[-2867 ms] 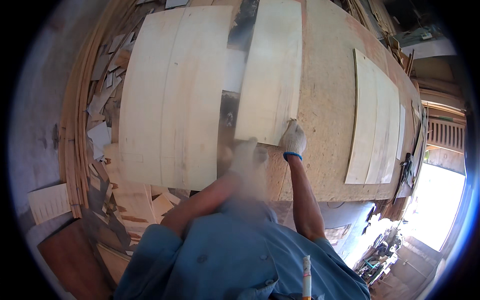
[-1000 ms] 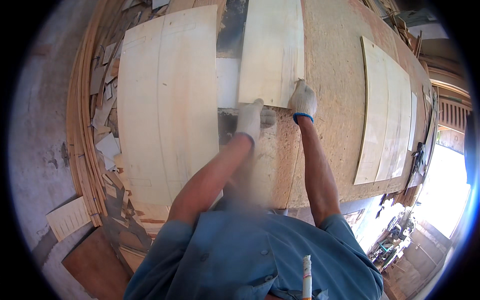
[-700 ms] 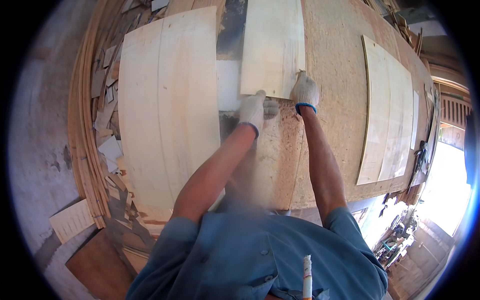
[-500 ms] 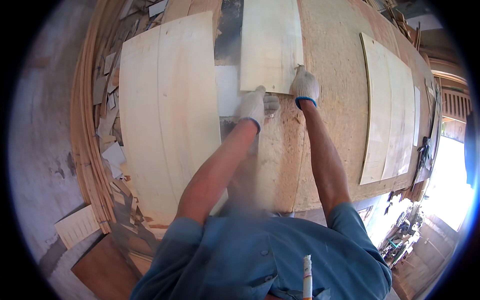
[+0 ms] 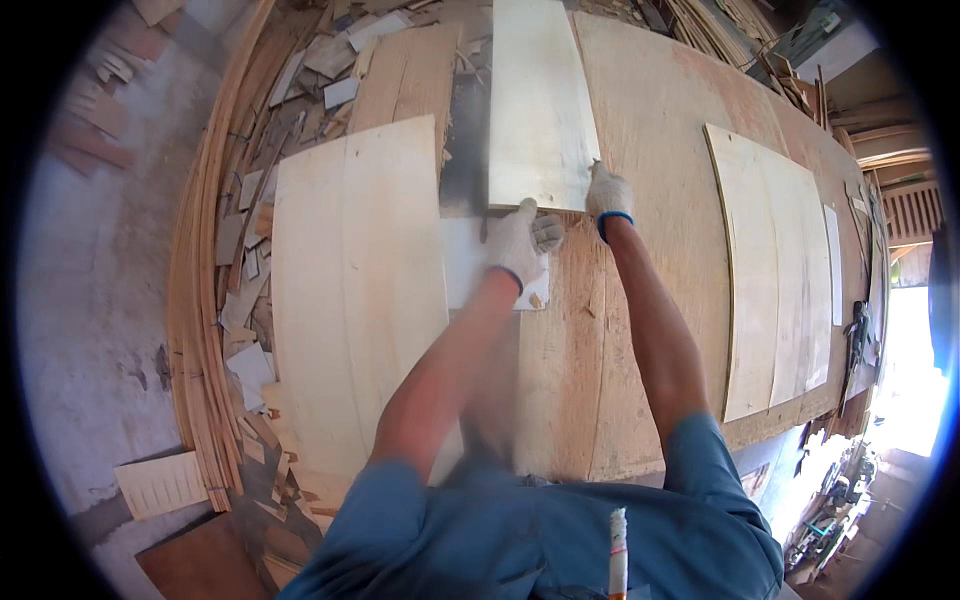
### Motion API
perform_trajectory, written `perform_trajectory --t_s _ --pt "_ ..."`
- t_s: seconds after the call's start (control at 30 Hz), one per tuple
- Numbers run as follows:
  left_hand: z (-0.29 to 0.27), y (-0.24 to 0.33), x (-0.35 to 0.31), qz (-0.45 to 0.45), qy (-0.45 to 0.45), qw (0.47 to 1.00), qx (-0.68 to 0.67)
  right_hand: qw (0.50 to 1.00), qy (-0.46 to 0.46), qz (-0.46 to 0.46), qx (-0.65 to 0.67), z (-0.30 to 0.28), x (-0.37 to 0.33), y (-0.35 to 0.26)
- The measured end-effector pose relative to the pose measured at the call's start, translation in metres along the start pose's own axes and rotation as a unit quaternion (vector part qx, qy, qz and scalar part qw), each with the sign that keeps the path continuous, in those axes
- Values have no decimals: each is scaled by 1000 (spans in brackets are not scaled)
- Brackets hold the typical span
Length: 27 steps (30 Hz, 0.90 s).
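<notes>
A long, pale thin plywood panel (image 5: 542,105) extends away from me, its far end cut off by the top of the view. Both hands wear white knit gloves. My left hand (image 5: 520,243) is at the panel's near edge, thumb against the edge and fingers curled in just below it. At the near right corner, my right hand (image 5: 611,198) grips the side edge with its fingers closed. Partly under my left hand lies a white sheet (image 5: 463,262). The panel rests on a big worn wooden worktop (image 5: 660,170).
Another pale panel (image 5: 360,290) lies to the left, and a further stack of pale panels (image 5: 770,280) lies to the right. Long wooden strips (image 5: 195,330) and scattered offcuts (image 5: 240,285) line the left side. A cigarette (image 5: 618,560) shows at the bottom.
The view has shifted, so the worktop and panels sit lower in the picture and more of the far side shows. Both hands keep their places at the panel's near end.
</notes>
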State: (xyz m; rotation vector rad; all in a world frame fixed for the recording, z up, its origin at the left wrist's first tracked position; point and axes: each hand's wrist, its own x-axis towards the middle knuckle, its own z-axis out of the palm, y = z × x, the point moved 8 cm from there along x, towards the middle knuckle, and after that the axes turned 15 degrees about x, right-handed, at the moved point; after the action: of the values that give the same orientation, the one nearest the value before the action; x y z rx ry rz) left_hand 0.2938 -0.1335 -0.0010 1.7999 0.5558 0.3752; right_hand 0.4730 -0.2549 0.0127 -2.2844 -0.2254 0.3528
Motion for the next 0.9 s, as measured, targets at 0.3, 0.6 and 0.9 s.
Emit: perform_trajectory --t_s 0.3,0.6,0.9 --pt "8 169 -99 18 -127 968 -217 969 1 -135 205 -142 -66 25" --pt "-12 276 -165 -32 -167 951 -257 866 -154 129 459 -224 -204 -67" --pt "-21 275 -180 -24 -144 933 -329 851 -175 85 487 -233 -225 -86"
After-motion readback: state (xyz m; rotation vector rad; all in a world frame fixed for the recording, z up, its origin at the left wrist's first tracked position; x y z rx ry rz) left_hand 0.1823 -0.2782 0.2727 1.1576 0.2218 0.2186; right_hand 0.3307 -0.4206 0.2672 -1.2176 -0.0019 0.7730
